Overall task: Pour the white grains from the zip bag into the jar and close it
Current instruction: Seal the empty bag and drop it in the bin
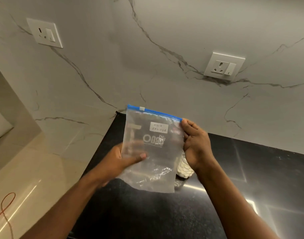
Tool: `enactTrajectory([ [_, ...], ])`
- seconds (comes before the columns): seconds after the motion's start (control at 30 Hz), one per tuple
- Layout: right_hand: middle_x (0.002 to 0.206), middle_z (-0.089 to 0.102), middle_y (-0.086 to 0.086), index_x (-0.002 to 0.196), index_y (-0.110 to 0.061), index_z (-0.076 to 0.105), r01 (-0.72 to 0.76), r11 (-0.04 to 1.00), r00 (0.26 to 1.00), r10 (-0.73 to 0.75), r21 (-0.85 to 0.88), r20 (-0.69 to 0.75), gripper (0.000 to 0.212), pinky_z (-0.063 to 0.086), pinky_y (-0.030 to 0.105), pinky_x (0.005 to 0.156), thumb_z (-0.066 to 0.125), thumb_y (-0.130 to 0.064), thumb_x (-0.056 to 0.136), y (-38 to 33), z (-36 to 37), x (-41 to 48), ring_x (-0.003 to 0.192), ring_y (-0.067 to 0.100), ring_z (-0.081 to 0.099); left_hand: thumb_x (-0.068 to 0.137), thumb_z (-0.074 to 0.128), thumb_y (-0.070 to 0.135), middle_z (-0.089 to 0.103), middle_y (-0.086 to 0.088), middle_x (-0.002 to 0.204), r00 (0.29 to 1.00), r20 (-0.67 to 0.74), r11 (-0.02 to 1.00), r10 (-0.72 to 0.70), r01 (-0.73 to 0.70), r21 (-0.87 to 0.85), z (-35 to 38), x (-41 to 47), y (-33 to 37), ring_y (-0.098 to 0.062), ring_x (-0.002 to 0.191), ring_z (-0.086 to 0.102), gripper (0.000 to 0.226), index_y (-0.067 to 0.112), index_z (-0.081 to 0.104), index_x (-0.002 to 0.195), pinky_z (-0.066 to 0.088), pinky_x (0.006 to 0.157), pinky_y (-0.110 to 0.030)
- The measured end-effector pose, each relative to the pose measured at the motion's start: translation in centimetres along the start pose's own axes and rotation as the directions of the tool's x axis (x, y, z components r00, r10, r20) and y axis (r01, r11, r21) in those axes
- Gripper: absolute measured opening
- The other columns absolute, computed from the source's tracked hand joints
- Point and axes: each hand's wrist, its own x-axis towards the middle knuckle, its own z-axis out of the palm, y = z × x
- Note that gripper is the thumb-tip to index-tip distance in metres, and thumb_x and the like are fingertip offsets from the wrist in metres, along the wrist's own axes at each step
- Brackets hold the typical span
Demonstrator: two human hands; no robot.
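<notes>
Marble-veined wall (165,40) behind, black countertop (147,213) below, beige counter (27,178) off to the left w/ a red loop of cord (7,204) lying on it.

Zip bag (153,149) is held upright in mid-air over the black countertop, between both hands, blue zip strip (154,112) on top w/ its white slider (142,108) near the left end. Bag looks empty & crumpled at the bottom; no grains visible inside. White handwritten label (159,128) faces the camera, reads approx "milk powder".

Right hand (196,145) pinches the bag's upper right edge just under the zip, thumb in front, fingers curled behind; prob. there to keep the top taut. Left hand (123,157) grips the lower left side, thumb pressed on the front film, fingers behind; it's motion-blurred, so exact finger spread can't be told. Holding at opposite corners keeps the limp film flat.

Jar (184,168) stands on the black countertop just behind the bag's right edge, mostly hidden by the right hand & wrist; white contents show through its patterned wall. Can't tell if a lid is on.

Judgement: pouring seems done, closing the jar likely still open as a step.

Two wall sockets, upper-left socket (44,32) & right socket (224,66), are well apart from the work.
</notes>
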Motion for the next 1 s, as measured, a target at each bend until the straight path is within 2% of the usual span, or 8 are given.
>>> enactTrajectory([
  [0.2, 0.125, 0.076, 0.006, 0.138, -0.024, 0.059, -0.162, 0.946, 0.95, 0.226, -0.279, 0.213, 0.055, 0.064, 0.045, 0.082, 0.079, -0.045, 0.09, 3.9, -1.1, -1.4, 0.111, 0.029, 0.076, 0.094, 0.075, 0.024, 0.08, -0.012, 0.116, 0.981, -0.184, 0.958, -0.062, 0.007, -0.288, 0.9, 0.0, -1.0, -0.028, 0.102, 0.08, 0.033, 0.016, 0.071, 0.126, 0.067, 0.074, -0.041],
  [0.33, 0.124, 0.076, 0.006, 0.133, -0.025, 0.06, -0.132, 0.902, 0.934, 0.252, -0.411, 0.254, 0.042, 0.066, 0.05, 0.073, 0.076, -0.02, 0.095, 5.5, -1.8, -3.0, 0.105, 0.034, 0.077, 0.099, 0.071, 0.012, 0.077, -0.008, 0.126, 0.994, -0.033, 0.951, -0.104, 0.09, -0.294, -0.5, -0.3, -1.0, -0.029, 0.113, 0.076, 0.043, 0.027, 0.061, 0.138, 0.064, 0.089, -0.052],
  [0.43, 0.119, 0.077, 0.009, 0.129, -0.022, 0.061, -0.065, 0.899, 0.955, 0.182, -0.433, 0.235, 0.033, 0.062, 0.038, 0.059, 0.071, -0.017, 0.098, 5.3, -1.7, -3.2, 0.084, 0.027, 0.079, 0.095, 0.069, -0.003, 0.076, -0.006, 0.126, 0.986, 0.108, 0.95, -0.127, 0.152, -0.274, -1.8, -0.8, -1.3, -0.035, 0.114, 0.075, 0.056, 0.031, 0.057, 0.137, 0.066, 0.074, -0.049],
  [0.53, 0.115, 0.077, 0.011, 0.123, -0.021, 0.068, -0.093, 0.917, 0.954, 0.193, -0.387, 0.228, 0.025, 0.052, 0.022, 0.045, 0.067, -0.01, 0.1, 5.5, -1.7, -3.4, 0.057, 0.016, 0.067, 0.094, 0.068, -0.007, 0.075, -0.012, 0.123, 0.983, 0.097, 0.954, -0.155, 0.174, -0.244, -2.5, -1.2, -1.2, -0.032, 0.101, 0.079, 0.052, 0.022, 0.059, 0.135, 0.065, 0.055, -0.039],
  [0.67, 0.114, 0.077, 0.021, 0.113, -0.006, 0.076, -0.299, 0.952, 0.936, 0.306, -0.064, 0.172, 0.031, 0.059, 0.027, 0.052, 0.051, 0.004, 0.099, 6.1, -1.8, -3.5, 0.064, 0.02, 0.071, 0.099, 0.051, -0.012, 0.08, -0.019, 0.107, 0.986, 0.041, 0.919, -0.162, 0.166, -0.357, -2.4, -1.3, -1.2, -0.015, 0.057, 0.074, 0.038, 0.007, 0.065, 0.129, 0.049, 0.037, -0.019],
  [0.8, 0.108, 0.078, 0.025, 0.108, -0.002, 0.081, -0.417, 0.9, 0.9, 0.388, 0.13, 0.2, 0.033, 0.065, 0.028, 0.065, 0.063, -0.012, 0.082, 6.6, -2.1, -3.8, 0.077, 0.019, 0.079, 0.092, 0.053, 0.0, 0.073, -0.028, 0.126, 0.982, 0.16, 0.693, -0.1, 0.184, -0.697, -2.7, -1.8, -1.6, -0.029, 0.088, 0.08, 0.048, 0.007, 0.064, 0.138, 0.066, 0.06, -0.033],
  [0.9, 0.111, 0.077, 0.029, 0.11, 0.001, 0.079, -0.413, 0.9, 0.903, 0.384, 0.138, 0.194, 0.033, 0.066, 0.031, 0.065, 0.062, -0.014, 0.086, 6.4, -2.7, -3.8, 0.078, 0.023, 0.08, 0.077, 0.077, 0.023, 0.07, -0.014, 0.138, 0.972, 0.231, 0.922, -0.027, 0.114, -0.37, -2.9, -2.3, -2.3, -0.026, 0.118, 0.072, 0.065, 0.028, 0.066, 0.14, 0.063, 0.086, -0.037],
  [1.0, 0.113, 0.076, 0.03, 0.111, 0.002, 0.079, -0.41, 0.91, 0.894, 0.389, 0.056, 0.221, 0.03, 0.068, 0.035, 0.071, 0.056, -0.011, 0.097, 6.2, -3.0, -3.9, 0.082, 0.027, 0.08, 0.069, 0.092, 0.051, 0.08, 0.003, 0.119, 0.998, -0.033, 0.999, -0.046, 0.045, -0.028, -1.0, -1.6, -2.4, -0.016, 0.112, 0.076, 0.049, 0.039, 0.077, 0.114, 0.064, 0.083, -0.03],
])
